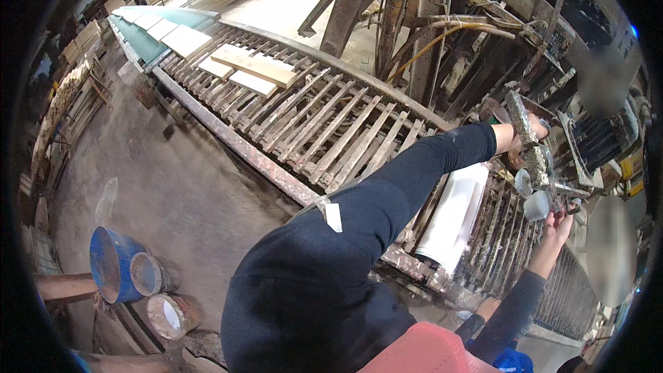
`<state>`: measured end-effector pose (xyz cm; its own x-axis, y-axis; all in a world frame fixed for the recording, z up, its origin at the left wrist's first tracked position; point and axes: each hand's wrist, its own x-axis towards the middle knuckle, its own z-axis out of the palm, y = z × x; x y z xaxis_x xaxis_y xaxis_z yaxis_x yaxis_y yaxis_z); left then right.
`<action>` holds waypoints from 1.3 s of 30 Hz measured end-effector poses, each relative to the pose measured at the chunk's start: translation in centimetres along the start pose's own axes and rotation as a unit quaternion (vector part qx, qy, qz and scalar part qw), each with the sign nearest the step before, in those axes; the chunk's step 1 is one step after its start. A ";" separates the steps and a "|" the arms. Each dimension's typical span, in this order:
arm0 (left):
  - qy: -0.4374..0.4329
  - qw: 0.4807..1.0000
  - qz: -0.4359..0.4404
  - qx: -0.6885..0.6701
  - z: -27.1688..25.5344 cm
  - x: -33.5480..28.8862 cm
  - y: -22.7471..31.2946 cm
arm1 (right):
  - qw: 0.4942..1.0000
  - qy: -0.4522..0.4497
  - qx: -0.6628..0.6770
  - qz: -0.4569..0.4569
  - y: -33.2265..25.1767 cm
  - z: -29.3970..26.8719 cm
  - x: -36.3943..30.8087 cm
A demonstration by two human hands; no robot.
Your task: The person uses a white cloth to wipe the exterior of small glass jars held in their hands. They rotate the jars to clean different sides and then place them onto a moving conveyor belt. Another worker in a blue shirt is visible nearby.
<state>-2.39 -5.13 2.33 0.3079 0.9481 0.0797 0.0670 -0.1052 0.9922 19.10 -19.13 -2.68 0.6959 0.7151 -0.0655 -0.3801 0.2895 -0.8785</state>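
Observation:
My left arm, in a dark sleeve, stretches to the upper right. My left hand (535,128) lies partly behind a crusted metal bar (529,128) of the machine, its fingers mostly hidden. Lower down, my right hand (556,224) reaches up with bent fingers to the underside of the same fixture. Those fingers meet its lower end, close beside a translucent whitish plastic cup-shaped part (536,206); what they grip is too small to make out. Under my left forearm, a glossy white roll-shaped piece (453,215) lies across the slats.
A slatted conveyor (331,121) runs to the far left, carrying pale boards (252,68), and meets a green belt (148,38). Heavy machine frames (414,48) stand behind. A blue bucket (116,262) and smaller pails (173,314) sit at left. Another person's hand (488,309) shows below.

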 end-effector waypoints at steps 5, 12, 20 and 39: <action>0.009 0.999 -0.035 -0.012 -0.3 -1.1 1.2 | 0.999 -0.037 0.018 -0.019 0.1 0.2 -0.1; -0.019 0.998 -0.052 -0.010 0.4 -1.0 0.4 | 0.998 -0.040 0.037 -0.013 0.4 -1.4 0.7; 0.028 0.993 0.111 0.004 -2.9 0.3 0.5 | 0.993 -0.118 0.012 0.018 0.5 1.7 2.8; -0.183 0.955 -0.030 -0.230 2.2 4.2 -2.6 | 0.992 -0.023 0.114 -0.040 -0.5 1.6 -3.6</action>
<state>0.88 -1.51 -0.09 0.6332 0.7712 0.0657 -0.3026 0.1685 0.9381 15.86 -20.83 -1.23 0.7033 0.7104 0.0261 -0.4566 0.4796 -0.7493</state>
